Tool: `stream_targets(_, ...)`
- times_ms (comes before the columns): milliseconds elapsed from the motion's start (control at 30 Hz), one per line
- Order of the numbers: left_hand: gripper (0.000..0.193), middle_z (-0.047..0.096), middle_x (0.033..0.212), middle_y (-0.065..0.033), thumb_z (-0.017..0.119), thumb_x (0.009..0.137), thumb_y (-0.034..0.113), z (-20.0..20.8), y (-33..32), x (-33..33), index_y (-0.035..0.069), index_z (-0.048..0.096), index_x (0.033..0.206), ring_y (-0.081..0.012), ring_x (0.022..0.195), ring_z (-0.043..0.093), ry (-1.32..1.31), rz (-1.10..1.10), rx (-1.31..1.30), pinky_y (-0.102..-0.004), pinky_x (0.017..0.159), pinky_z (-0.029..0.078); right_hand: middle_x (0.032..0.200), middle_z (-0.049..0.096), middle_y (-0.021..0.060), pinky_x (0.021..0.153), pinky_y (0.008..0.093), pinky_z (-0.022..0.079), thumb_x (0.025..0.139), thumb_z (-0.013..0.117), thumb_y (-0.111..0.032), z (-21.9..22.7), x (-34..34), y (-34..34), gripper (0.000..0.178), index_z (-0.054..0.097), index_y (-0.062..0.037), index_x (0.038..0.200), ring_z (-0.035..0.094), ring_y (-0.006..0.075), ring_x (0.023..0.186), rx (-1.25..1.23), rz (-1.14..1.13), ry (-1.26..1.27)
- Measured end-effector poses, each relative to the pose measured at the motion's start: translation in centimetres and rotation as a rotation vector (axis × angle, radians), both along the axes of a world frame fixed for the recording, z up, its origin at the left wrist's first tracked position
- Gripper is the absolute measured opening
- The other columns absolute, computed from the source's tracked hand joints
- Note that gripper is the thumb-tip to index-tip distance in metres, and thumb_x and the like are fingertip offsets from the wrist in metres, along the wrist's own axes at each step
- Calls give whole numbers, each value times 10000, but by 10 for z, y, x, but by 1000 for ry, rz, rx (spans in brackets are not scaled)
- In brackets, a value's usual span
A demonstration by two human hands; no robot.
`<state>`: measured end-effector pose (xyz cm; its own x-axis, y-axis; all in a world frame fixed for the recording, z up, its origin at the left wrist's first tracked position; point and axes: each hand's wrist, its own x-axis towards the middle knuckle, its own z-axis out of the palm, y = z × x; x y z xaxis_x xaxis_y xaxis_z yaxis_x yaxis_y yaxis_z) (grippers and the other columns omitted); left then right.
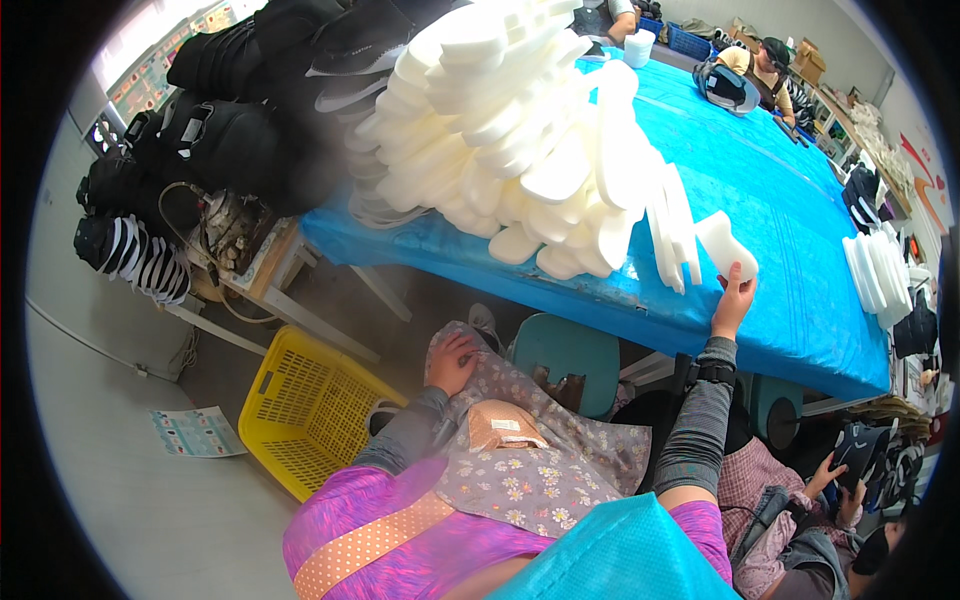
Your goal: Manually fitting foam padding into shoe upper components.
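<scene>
White pad point(727, 243) pinched, the right hand point(735, 302) is outstretched.

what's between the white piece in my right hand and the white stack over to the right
In the head view, just blue table cover lies between the white piece and the white stack.

A broad counter point(790, 260), draped in bright blue sheeting, spreads from 10 to past 3 o'clock. Under its near edge, the floor point(440, 295) lies in shadow close to the middle. A teal seat point(580, 350) is tucked at 4 o'clock, with a second teal seat point(768, 392) farther out. At 9 o'clock is a wooden bench point(267, 272) on pale legs, with a plain grey wall point(80, 265) beyond it. Bright light washes the 10 o'clock corner above a printed board point(160, 72). Toward 2 o'clock, a long wooden shelf point(868, 147) runs before a white wall point(845, 45).
</scene>
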<state>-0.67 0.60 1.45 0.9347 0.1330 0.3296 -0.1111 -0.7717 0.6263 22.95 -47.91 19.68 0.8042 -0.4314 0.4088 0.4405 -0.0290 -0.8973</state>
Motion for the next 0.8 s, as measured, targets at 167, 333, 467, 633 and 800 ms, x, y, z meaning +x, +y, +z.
stream_targets(167,188,663,1209,-89,680,805,192,0,0,0,90,740,951,-332,1256,501,4,0,-5,-446,1066,382,1144,606,102,769,305,530,957,640,-335,1,-1,2,440,534,0,1222,608,177,976,6,-6,6)
stream_targets(333,183,660,1214,-92,677,809,189,2,-1,-1,89,738,949,-342,1260,495,24,2,1,-445,1066,379,1139,605,102,766,304,530,958,638,-334,2,-1,1,439,535,3,1220,608,176,975,11,0,-2)
stream_targets(467,184,660,1216,-91,679,807,192,1,0,0,89,739,948,-339,1261,495,9,-1,-3,-448,1065,380,1138,605,102,764,303,529,956,641,-339,2,-2,1,447,534,5,1219,608,177,972,6,4,-6)
stream_targets(633,182,663,1210,-88,684,799,190,0,0,0,91,740,941,-335,1255,504,1,4,5,-453,1063,384,1142,606,103,762,302,525,954,645,-341,1,-1,1,450,534,6,1217,607,175,969,17,0,-1)
stream_targets(800,179,666,1204,-86,684,798,190,2,-1,0,90,740,935,-336,1253,507,6,6,2,-453,1061,386,1147,605,103,764,302,523,956,643,-336,2,-1,1,446,531,6,1220,607,174,973,13,8,0)
